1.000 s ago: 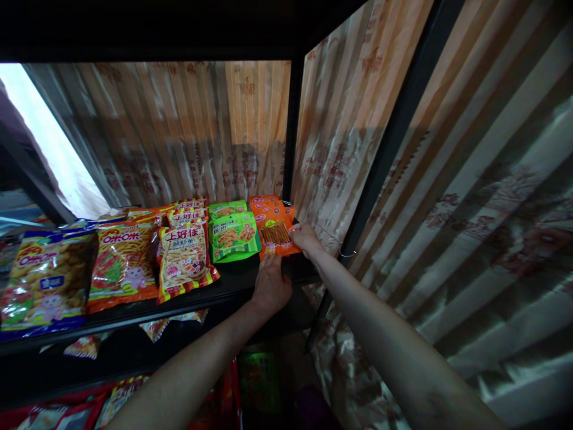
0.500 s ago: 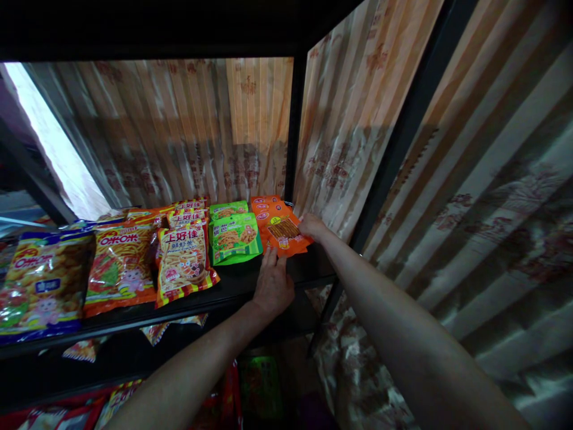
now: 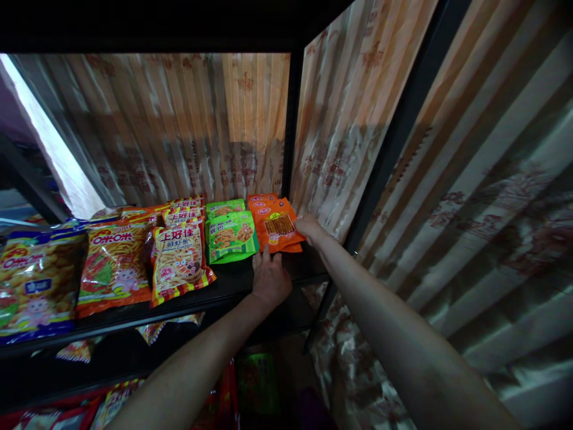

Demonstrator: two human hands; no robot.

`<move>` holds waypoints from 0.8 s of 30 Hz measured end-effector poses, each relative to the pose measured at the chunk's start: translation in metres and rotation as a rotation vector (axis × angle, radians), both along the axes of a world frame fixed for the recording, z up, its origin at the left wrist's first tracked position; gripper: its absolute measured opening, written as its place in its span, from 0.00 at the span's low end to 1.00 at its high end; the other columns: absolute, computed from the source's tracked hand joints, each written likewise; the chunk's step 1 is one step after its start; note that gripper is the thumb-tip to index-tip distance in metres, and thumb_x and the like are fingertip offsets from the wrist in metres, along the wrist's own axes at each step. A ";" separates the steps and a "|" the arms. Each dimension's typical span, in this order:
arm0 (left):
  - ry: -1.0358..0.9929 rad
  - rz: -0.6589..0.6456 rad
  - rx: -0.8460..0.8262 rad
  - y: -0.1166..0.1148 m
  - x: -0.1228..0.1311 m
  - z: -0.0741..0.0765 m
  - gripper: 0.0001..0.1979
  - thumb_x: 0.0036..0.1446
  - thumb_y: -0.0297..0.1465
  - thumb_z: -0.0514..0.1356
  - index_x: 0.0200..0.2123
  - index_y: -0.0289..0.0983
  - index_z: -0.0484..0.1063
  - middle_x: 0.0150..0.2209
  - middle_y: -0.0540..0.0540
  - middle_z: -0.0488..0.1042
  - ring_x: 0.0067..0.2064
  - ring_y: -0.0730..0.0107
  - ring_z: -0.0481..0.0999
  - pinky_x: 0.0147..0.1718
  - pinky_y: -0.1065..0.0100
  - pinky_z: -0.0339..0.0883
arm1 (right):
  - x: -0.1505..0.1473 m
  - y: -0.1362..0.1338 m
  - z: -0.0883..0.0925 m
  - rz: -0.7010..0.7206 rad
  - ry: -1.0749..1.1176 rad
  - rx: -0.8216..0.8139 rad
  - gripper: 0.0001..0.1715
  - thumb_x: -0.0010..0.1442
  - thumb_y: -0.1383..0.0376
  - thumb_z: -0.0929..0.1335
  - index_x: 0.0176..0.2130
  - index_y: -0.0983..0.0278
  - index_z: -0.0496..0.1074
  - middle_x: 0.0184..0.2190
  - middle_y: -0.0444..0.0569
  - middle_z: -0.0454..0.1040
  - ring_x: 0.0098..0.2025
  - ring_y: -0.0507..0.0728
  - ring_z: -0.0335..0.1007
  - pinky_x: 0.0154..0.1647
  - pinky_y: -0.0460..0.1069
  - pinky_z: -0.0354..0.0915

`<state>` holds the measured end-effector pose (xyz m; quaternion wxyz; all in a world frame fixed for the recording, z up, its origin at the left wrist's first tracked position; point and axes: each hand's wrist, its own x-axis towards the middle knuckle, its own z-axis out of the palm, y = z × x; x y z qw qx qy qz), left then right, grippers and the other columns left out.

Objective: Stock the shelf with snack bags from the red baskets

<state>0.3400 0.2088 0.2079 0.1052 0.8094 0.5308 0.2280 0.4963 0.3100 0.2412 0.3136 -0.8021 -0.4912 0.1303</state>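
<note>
Several orange snack packets (image 3: 280, 226) lie overlapped at the right end of the black shelf (image 3: 233, 283). The front one has a picture of brown strips on it. At its right edge is my right hand (image 3: 310, 230), closed on the packet's side with the fingertips partly hidden. My left hand (image 3: 271, 279) rests at the packet's lower left edge, its fingers apart and stretched towards it. Directly left of the orange packets stand green snack bags (image 3: 231, 236), one behind another.
Further left stand prawn cracker bags (image 3: 182, 257), an orange noodle-snack bag (image 3: 117, 263) and a blue-edged bag (image 3: 40, 280). A black post (image 3: 293, 125) rises at the back corner, with pleated curtain (image 3: 340, 137) behind. Below is a red crate (image 3: 230, 394) with packets.
The front orange packet now sits a little straighter and further back on the ones behind it. Both hands stay beside it. The view has shifted slightly.
</note>
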 end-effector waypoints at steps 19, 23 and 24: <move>0.029 0.036 -0.019 -0.002 0.001 0.003 0.28 0.52 0.30 0.53 0.57 0.27 0.61 0.62 0.31 0.56 0.62 0.46 0.55 0.60 0.50 0.47 | -0.017 -0.016 -0.007 -0.072 -0.078 -0.086 0.21 0.55 0.59 0.65 0.47 0.65 0.69 0.47 0.59 0.73 0.50 0.64 0.69 0.48 0.55 0.65; 0.047 0.043 -0.009 -0.001 0.002 0.001 0.27 0.52 0.31 0.52 0.56 0.29 0.63 0.61 0.36 0.60 0.62 0.47 0.57 0.60 0.50 0.45 | -0.020 -0.022 -0.005 -0.045 -0.182 -0.134 0.23 0.56 0.58 0.65 0.50 0.65 0.66 0.49 0.60 0.71 0.51 0.64 0.68 0.48 0.57 0.65; 0.045 0.044 -0.004 -0.001 0.002 0.000 0.27 0.52 0.31 0.52 0.56 0.29 0.63 0.61 0.37 0.61 0.61 0.47 0.57 0.60 0.50 0.45 | -0.020 -0.023 -0.004 -0.041 -0.194 -0.137 0.23 0.57 0.58 0.65 0.50 0.65 0.66 0.48 0.60 0.71 0.51 0.64 0.69 0.48 0.57 0.65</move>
